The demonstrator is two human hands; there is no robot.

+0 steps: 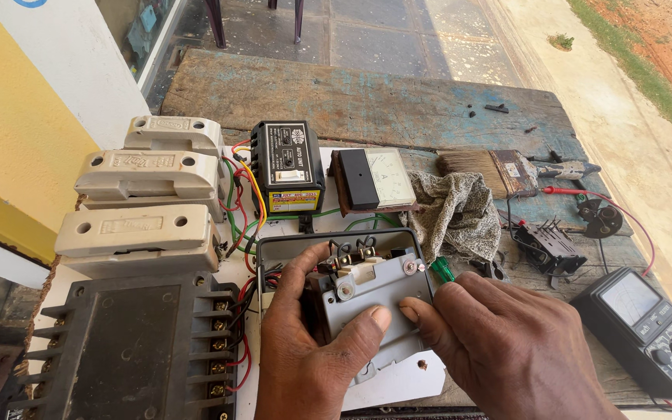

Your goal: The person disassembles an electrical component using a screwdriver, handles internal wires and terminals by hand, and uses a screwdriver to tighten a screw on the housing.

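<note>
A grey switch unit [367, 292] is seen lying in an open grey housing [270, 247], low in the middle of a weathered wooden surface [351, 101]. It is gripped by the left hand [305, 342], whose fingers are curled around its left side with the thumb pressed flat on its face. The right hand [507, 350] is closed around a green-handled screwdriver [442, 269], with its thumb also laid on the unit's face, just beside the left thumb. The screwdriver's handle is seen just right of the unit's upper right corner; the tip cannot be made out.

Behind the switch unit, a black relay box [285, 165] with a yellow strip and an analogue panel meter [375, 179] are placed side by side. Red, green and yellow wires [244, 194] are routed between these and the unit. To its left, three cream ceramic fuse carriers [145, 202] are stacked in a row, and a black terminal block [134, 350] is mounted below them. To its upper right, a patterned rag [456, 214] is bunched up, with a paintbrush [484, 167] lying beyond it. Farther right, a small black part [547, 245] is noted, and a black multimeter [647, 327] with a red lead [608, 204] lies well apart at the surface's edge.
</note>
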